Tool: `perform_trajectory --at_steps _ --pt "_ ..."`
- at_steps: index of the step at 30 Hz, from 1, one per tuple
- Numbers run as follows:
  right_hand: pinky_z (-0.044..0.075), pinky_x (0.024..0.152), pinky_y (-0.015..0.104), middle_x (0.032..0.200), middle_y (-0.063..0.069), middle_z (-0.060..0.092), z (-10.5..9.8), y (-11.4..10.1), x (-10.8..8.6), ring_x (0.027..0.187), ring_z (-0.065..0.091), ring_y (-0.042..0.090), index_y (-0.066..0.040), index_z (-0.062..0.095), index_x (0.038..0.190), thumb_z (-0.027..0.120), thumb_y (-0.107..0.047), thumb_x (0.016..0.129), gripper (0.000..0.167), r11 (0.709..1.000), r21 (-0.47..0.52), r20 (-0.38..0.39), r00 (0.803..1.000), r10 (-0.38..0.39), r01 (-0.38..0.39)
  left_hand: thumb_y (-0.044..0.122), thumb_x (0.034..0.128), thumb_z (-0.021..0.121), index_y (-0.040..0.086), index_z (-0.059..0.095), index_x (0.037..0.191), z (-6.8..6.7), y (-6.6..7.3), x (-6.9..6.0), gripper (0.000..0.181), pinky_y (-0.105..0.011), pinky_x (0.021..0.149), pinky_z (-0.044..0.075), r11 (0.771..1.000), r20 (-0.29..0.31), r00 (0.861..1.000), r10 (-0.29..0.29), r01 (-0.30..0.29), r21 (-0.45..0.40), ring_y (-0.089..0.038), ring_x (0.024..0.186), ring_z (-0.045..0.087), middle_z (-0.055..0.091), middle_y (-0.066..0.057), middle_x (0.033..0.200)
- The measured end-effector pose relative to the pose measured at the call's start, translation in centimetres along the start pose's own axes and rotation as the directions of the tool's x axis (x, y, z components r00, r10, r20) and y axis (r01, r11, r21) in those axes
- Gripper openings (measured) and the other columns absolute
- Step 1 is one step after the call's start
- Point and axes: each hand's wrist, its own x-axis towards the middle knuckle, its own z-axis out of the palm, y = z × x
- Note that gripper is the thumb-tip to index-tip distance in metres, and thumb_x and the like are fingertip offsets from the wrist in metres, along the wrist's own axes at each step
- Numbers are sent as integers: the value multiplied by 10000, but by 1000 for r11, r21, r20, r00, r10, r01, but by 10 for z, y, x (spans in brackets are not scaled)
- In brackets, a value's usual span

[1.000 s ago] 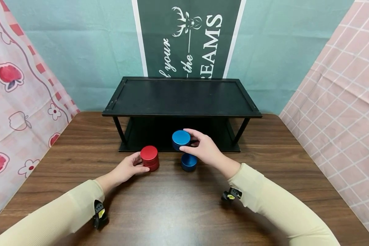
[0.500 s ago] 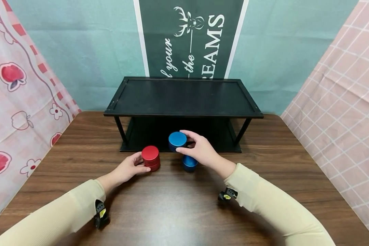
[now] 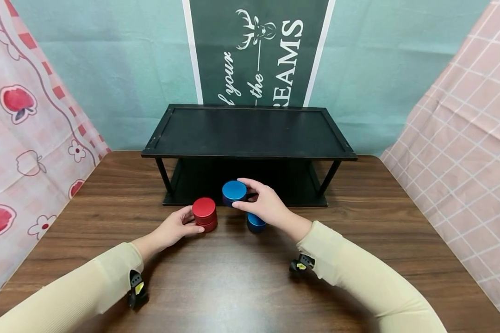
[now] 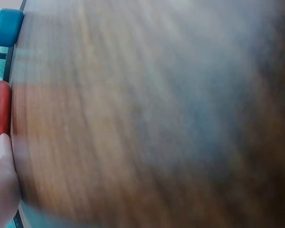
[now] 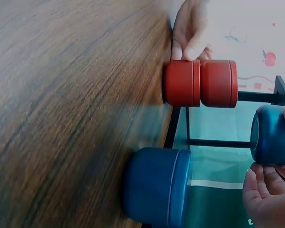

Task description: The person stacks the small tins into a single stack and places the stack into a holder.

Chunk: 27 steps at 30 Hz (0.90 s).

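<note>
Two round red tins stand stacked one on the other: the lower red tin (image 5: 182, 83) on the table, the upper red tin (image 5: 219, 83) on top. My left hand (image 3: 170, 229) holds the lower one from the left side, thumb in front. My right hand (image 3: 267, 204) grips a round blue tin (image 3: 234, 190) between thumb and fingers, raised off the table beside the red stack and apart from it. Below and slightly right of that raised tin, a second blue tin (image 5: 154, 185) with a lid stands on the table, partly covered by the right hand in the head view.
Behind the tins stands a black two-tier shelf (image 3: 250, 132), its lower board (image 3: 275, 185) close to the raised blue tin. The wooden table (image 3: 233, 286) extends toward the front and both sides. Patterned cloths hang around it.
My right hand has moved left and slightly down with the blue tin, closer to the red stack. The left hand and the red tins stay in place.
</note>
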Motion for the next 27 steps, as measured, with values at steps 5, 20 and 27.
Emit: perform_trajectory --at_steps 5,20,27 --pt "503 846 333 1184 51 585 5 -1 2 1014 557 193 -110 500 1336 740 -252 810 596 1000 13 1 1000 -13 13 64 840 684 -74 414 1318 0 0 0 566 -492 1048 293 1000 3 1000 7 -7 7 -347 1245 419 508 -236 1284" --pt "508 846 358 1237 75 562 18 -6 8 1032 552 213 -83 484 1343 737 -238 814 606 999 31 30 999 -46 45 104 851 681 -71 404 1322 0 2 1 573 -499 1039 310 1000 17 1000 6 -6 19 -358 1231 437 509 -230 1285" --pt "512 828 319 1178 80 588 26 -8 12 1010 558 209 -72 497 1329 742 -222 809 594 998 37 36 997 -61 60 113 847 688 -44 406 1334 0 3 0 585 -491 1038 314 1000 18 1000 -6 6 8 -349 1238 434 501 -218 1303"
